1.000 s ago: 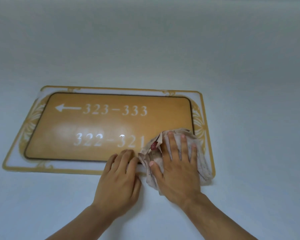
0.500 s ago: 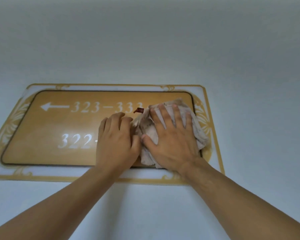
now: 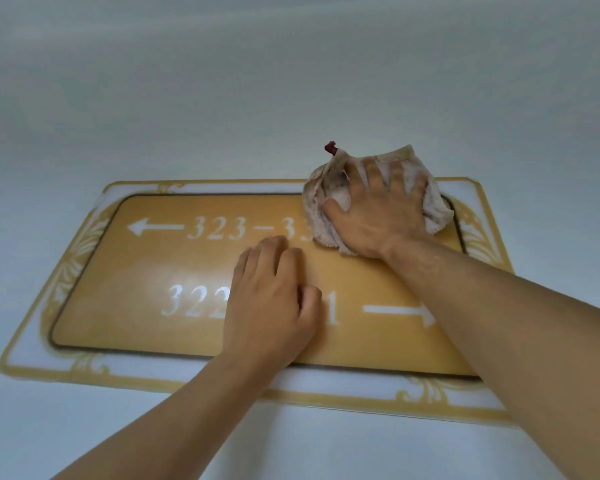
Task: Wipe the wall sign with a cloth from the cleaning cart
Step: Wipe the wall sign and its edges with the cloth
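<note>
Pale wall (image 3: 291, 81) bears sign (image 3: 153, 265) reading "323–3", "322"; right hand (image 3: 378, 216) presses cloth (image 3: 321, 216), left hand (image 3: 271, 306) flat.

left half of the flat orange-and-gold wall sign (image 3: 146, 271) uncovered, plain pale wall (image 3: 291, 81) open above, left hand (image 3: 269, 306) resting mid-sign, right hand (image 3: 378, 216) pressing crumpled beige cloth (image 3: 326, 209) over upper right corner

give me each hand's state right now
Left hand: open, resting on the wall sign.
Right hand: open, fingers spread, pressing the cloth on the sign.
</note>
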